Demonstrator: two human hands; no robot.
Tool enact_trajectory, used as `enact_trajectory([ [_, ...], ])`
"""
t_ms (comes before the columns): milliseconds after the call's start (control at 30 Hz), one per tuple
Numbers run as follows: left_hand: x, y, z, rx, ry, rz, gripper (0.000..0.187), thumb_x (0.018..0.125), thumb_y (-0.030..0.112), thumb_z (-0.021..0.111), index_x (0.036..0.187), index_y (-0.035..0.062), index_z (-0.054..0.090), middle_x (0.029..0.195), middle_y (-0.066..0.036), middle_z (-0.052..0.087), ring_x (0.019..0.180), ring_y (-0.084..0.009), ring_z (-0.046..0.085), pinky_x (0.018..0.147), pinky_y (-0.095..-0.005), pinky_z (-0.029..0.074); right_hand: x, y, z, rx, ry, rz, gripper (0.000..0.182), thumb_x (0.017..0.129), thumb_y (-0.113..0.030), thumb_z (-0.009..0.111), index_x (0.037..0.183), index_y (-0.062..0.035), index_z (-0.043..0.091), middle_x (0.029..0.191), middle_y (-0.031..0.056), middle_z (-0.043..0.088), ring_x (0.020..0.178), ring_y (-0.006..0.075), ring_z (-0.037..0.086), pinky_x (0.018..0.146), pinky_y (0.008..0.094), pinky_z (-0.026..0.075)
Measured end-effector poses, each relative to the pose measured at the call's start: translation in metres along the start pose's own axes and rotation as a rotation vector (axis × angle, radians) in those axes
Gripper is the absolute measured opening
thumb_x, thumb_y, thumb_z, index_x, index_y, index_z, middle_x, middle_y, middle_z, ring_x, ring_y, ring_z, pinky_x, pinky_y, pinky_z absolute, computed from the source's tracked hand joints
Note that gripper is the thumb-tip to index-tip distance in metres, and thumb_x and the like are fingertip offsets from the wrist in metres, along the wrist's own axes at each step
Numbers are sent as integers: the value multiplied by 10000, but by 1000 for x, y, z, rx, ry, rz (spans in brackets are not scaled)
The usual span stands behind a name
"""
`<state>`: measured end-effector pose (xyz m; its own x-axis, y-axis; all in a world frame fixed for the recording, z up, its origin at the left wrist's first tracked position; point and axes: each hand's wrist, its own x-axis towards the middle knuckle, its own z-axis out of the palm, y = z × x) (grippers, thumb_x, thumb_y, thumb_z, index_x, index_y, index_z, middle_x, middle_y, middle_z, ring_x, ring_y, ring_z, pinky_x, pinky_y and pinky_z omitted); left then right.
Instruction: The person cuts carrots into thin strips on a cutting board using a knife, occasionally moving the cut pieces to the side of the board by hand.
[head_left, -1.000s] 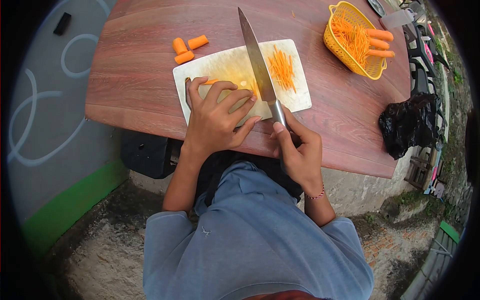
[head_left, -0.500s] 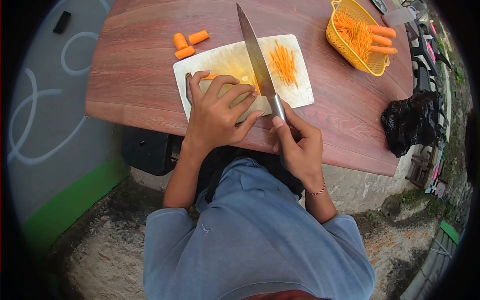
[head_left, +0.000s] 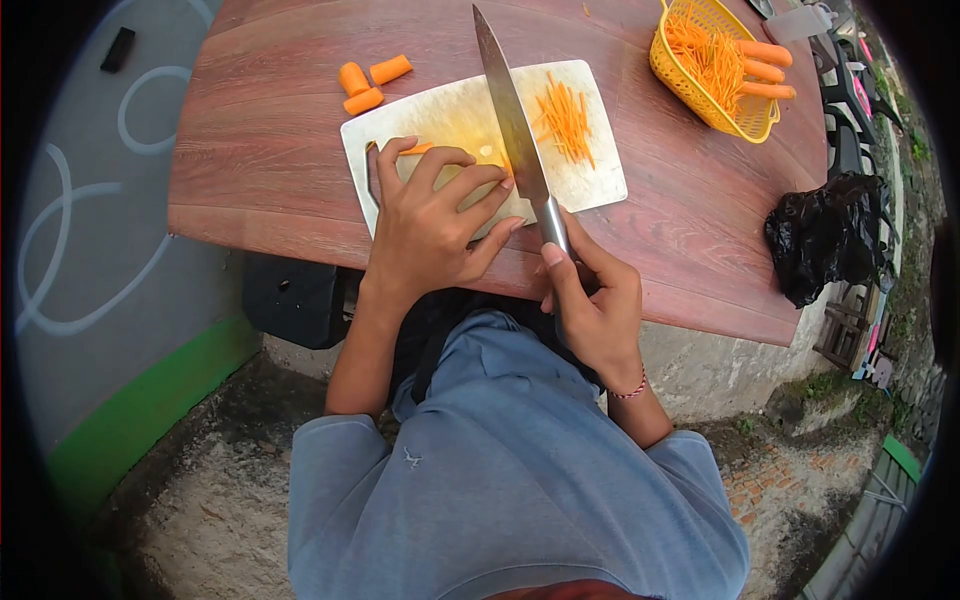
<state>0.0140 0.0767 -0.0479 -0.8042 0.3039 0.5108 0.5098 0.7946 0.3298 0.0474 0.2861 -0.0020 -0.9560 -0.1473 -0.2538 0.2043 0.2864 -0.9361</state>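
Note:
My right hand [head_left: 600, 300] is wrapped round the handle of a large kitchen knife [head_left: 515, 110]. Its blade points away from me across a white cutting board [head_left: 605, 180]. My left hand [head_left: 430, 220] rests on the board left of the blade, fingers bent, fingertips pressing on a carrot piece [head_left: 508, 168] right beside the knife; most of that piece is hidden. Another thin carrot slice [head_left: 416, 149] shows past the left fingers. Cut carrot strips [head_left: 566, 120] lie in a loose pile right of the blade.
Several short carrot chunks [head_left: 362, 100] sit on the wooden table [head_left: 270, 150] beyond the board's left corner. At the far right is a yellow basket [head_left: 690, 85] with shredded carrot and whole carrots [head_left: 765, 72]. A black plastic bag [head_left: 825, 240] hangs at the table's right edge.
The view has shifted slightly. Both hands and the knife keep nearly the same place over the board, the blade still beside the left fingertips. The strip pile looks much the same.

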Motion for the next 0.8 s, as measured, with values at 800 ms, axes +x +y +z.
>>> enact_trajectory([
  [800,-1,-3,2,-11,6,35,296,847,355,846,1005,104,847,1105,42,749,1134,-214,640,1114,-606,356,-10,11,20,-272,103,-235,445,1034,-59,687,1434,118,605,977,277,736,873,367,783,765,392,592],
])
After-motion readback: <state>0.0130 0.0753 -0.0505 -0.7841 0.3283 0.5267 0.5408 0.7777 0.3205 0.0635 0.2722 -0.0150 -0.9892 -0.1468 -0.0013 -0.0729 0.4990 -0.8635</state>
